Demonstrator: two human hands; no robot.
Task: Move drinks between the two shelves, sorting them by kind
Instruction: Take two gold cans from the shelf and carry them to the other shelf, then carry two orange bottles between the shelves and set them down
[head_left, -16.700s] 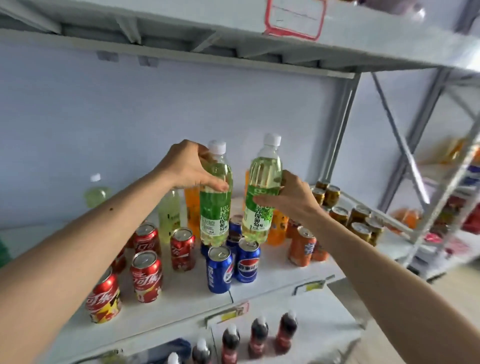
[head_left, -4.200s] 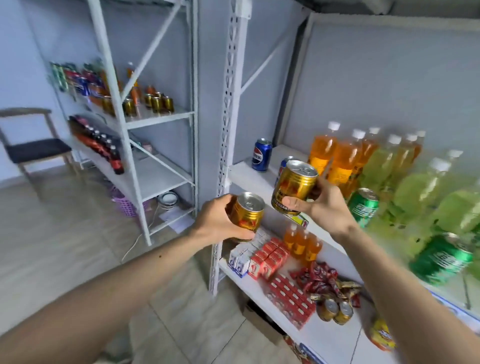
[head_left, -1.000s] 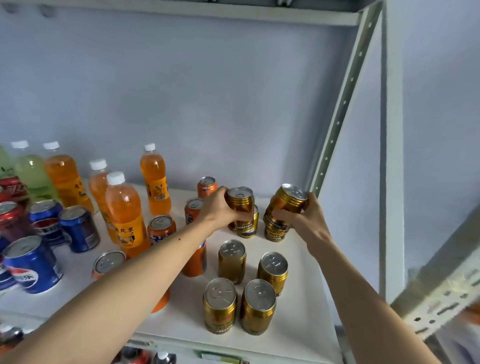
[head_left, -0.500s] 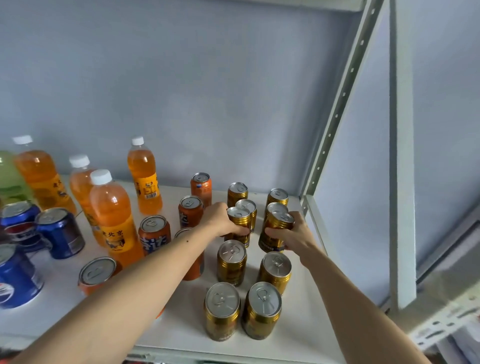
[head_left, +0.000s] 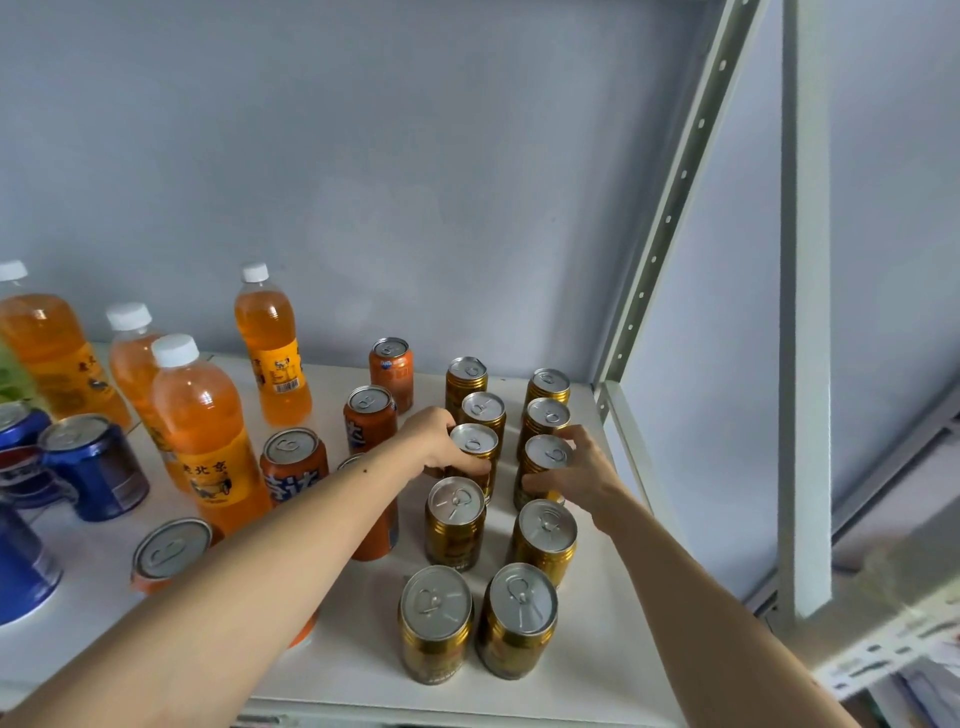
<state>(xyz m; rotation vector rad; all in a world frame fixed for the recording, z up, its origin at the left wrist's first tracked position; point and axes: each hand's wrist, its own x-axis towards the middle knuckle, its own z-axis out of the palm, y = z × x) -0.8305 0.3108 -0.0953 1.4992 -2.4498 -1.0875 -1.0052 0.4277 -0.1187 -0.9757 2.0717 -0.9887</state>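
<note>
Gold cans stand in two rows at the right end of the white shelf (head_left: 597, 654). My left hand (head_left: 434, 441) wraps a gold can (head_left: 474, 451) in the left row, third from the back, resting on the shelf. My right hand (head_left: 582, 475) grips another gold can (head_left: 545, 462) in the right row, beside it, also standing on the shelf. Two more gold cans (head_left: 435, 621) (head_left: 517, 618) stand at the front.
Orange cans (head_left: 370, 415) and orange bottles (head_left: 208, 431) fill the shelf's middle; blue Pepsi cans (head_left: 93, 465) sit at the left. A metal shelf upright (head_left: 670, 218) and a white post (head_left: 802, 312) bound the right side. The grey wall is behind.
Both hands lowered the two gold cans from mid-air onto the shelf, into the gaps in the two rows. The view tilted down slightly.
</note>
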